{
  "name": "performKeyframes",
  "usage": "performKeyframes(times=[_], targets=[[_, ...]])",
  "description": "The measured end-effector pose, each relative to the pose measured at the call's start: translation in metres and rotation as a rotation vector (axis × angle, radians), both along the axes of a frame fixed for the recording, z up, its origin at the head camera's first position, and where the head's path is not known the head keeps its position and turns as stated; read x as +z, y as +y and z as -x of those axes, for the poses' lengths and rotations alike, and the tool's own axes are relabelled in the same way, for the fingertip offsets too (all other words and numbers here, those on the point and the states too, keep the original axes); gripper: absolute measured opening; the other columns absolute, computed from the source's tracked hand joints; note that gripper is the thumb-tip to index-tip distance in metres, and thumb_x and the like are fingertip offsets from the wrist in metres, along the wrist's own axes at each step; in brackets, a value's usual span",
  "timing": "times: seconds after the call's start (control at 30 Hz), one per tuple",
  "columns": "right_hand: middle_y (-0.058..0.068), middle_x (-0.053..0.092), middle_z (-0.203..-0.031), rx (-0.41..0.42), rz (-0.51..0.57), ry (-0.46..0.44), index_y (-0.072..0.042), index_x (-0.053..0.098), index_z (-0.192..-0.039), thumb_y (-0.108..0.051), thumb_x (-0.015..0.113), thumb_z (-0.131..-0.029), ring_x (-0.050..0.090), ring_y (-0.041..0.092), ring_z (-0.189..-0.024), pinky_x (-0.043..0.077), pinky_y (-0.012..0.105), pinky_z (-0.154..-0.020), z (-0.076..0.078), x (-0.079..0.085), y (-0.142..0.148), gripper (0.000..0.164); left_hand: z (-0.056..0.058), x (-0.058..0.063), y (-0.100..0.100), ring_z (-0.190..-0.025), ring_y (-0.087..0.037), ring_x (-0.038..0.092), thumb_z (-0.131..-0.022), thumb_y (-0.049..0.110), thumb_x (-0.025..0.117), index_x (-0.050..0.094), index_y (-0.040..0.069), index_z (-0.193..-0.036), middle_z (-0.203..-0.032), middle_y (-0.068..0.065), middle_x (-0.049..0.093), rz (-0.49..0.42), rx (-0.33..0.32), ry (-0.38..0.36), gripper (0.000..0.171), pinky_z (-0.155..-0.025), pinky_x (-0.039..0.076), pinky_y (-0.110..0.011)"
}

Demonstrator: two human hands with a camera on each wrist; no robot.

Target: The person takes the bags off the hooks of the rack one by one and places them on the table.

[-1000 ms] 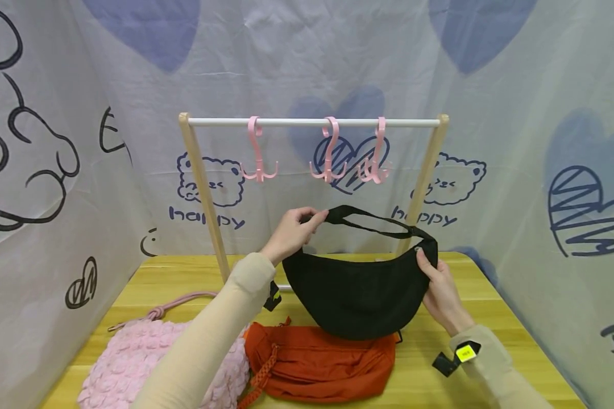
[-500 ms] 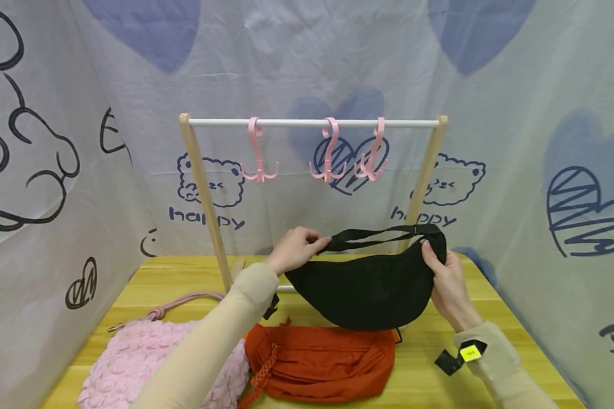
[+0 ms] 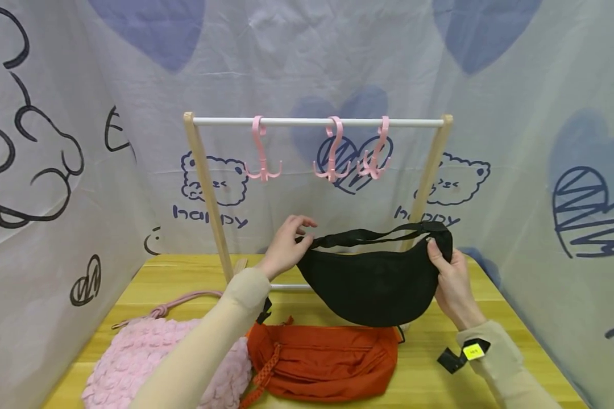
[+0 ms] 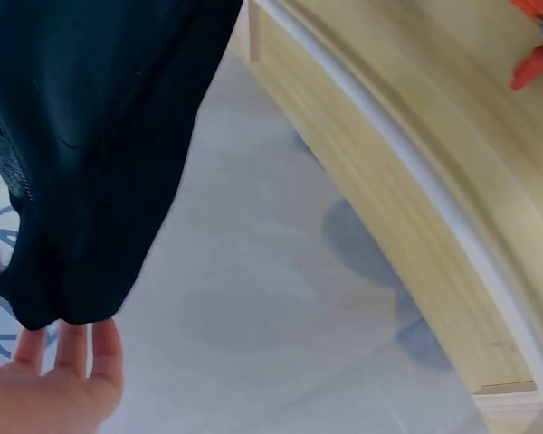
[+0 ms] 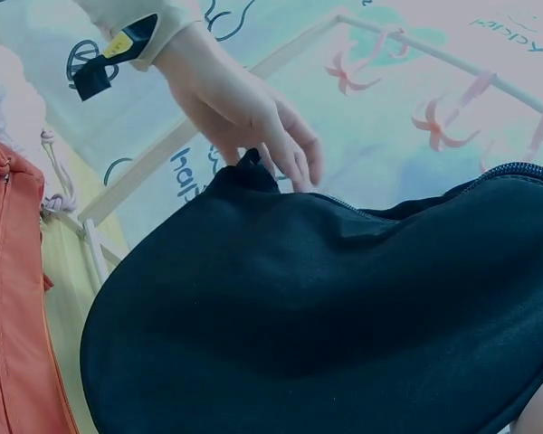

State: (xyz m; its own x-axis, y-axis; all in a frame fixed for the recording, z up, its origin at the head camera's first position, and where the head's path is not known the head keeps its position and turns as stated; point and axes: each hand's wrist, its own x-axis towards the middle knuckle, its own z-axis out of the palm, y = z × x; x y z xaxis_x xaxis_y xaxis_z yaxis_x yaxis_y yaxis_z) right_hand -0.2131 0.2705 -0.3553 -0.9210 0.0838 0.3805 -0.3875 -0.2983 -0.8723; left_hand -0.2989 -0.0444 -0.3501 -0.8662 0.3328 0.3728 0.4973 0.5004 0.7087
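A black crescent-shaped shoulder bag [image 3: 370, 287] hangs in the air between both hands, its strap [image 3: 360, 237] running loosely along the top. My left hand [image 3: 288, 245] holds the bag's left end at the thumb, with some fingers lifted in the head view. In the left wrist view, the left hand's fingers [image 4: 72, 353] are at the narrow end of the bag. The right hand [image 3: 452, 284] grips the upper right corner, thumb in front and the other fingers largely hidden behind. A zipper [image 5: 516, 170] shows along the top edge in the right wrist view.
Behind the bag stands a rack with a white rail [image 3: 297, 122] and wooden posts [image 3: 208, 199]. Pink hooks [image 3: 262, 156] hang from the rail. On the wooden table [image 3: 491, 341] lie an orange-red bag [image 3: 332, 363] and a pink puffy bag [image 3: 143, 352].
The black bag has come down and shifted slightly right, its strap slumping lower. My left hand has moved from the strap to the bag's left end, with fingers lifting. The right hand keeps its grip.
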Motion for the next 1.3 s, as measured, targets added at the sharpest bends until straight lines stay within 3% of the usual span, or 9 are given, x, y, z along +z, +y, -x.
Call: performKeyframes(times=[0.2,0.3,0.4,0.67,0.87,1.07,1.3], targets=[[-0.006,0.067,-0.082,-0.008,0.022,-0.005,-0.015,0.067,-0.091,-0.020,0.052,-0.105,0.069,0.005,-0.074,0.055,0.019,-0.064,0.000,-0.001,0.002,0.021,-0.002,-0.009,-0.010,-0.123,-0.031,0.054,-0.104,0.019,0.054,0.069,0.012,-0.116,-0.135,-0.013,0.053,-0.033,-0.118,-0.012,0.021,-0.111,0.042,-0.052],[-0.006,0.067,-0.083,-0.008,0.028,-0.009,-0.014,0.068,-0.092,-0.021,0.053,-0.105,0.069,0.005,-0.074,0.055,0.019,-0.065,0.000,-0.001,0.003,0.021,-0.003,-0.015,-0.015,-0.130,-0.031,0.050,-0.102,0.019,0.058,0.071,0.013,-0.118,-0.140,-0.013,0.052,-0.019,-0.205,-0.030,0.021,-0.115,0.037,-0.053],[-0.006,0.067,-0.083,-0.004,0.030,-0.006,-0.014,0.068,-0.092,-0.021,0.053,-0.105,0.070,0.006,-0.074,0.056,0.019,-0.065,0.001,-0.001,0.004,0.020,-0.005,-0.018,-0.019,-0.133,-0.031,0.048,-0.101,0.017,0.059,0.071,0.014,-0.122,-0.143,-0.013,0.050,-0.007,-0.248,-0.048,0.024,-0.116,0.036,-0.054],[-0.005,0.068,-0.082,-0.003,0.047,0.014,-0.014,0.068,-0.091,-0.018,0.052,-0.105,0.071,0.006,-0.074,0.056,0.019,-0.065,0.001,-0.003,0.005,0.022,-0.005,-0.024,-0.021,-0.131,-0.030,0.052,-0.107,0.018,0.048,0.059,0.009,-0.131,-0.138,-0.013,0.056,-0.001,-0.180,-0.060,0.028,-0.113,0.039,-0.052],[-0.004,0.068,-0.083,0.024,0.077,0.033,-0.012,0.068,-0.092,-0.017,0.051,-0.105,0.071,0.007,-0.075,0.056,0.019,-0.066,0.001,-0.003,0.005,0.022,-0.008,-0.023,-0.019,-0.124,-0.030,0.054,-0.107,0.017,0.049,0.060,0.007,-0.122,-0.131,-0.014,0.058,-0.004,-0.112,-0.066,0.021,-0.110,0.042,-0.050],[-0.004,0.069,-0.083,0.011,0.106,0.039,-0.012,0.069,-0.090,-0.016,0.051,-0.105,0.071,0.007,-0.074,0.056,0.019,-0.066,0.002,-0.004,0.005,0.023,-0.013,-0.021,-0.021,-0.127,-0.030,0.054,-0.105,0.025,0.054,0.071,0.015,-0.116,-0.135,-0.011,0.057,0.102,-0.117,-0.086,0.022,-0.112,0.042,-0.050],[-0.004,0.070,-0.081,-0.019,0.103,0.048,-0.012,0.069,-0.088,-0.013,0.052,-0.105,0.072,0.007,-0.073,0.056,0.018,-0.065,0.004,-0.006,0.007,0.024,-0.021,-0.016,-0.021,-0.141,-0.033,0.044,-0.103,0.037,0.056,0.060,0.021,-0.141,-0.157,-0.012,0.036,0.387,-0.281,-0.126,0.041,-0.117,0.038,-0.052]])
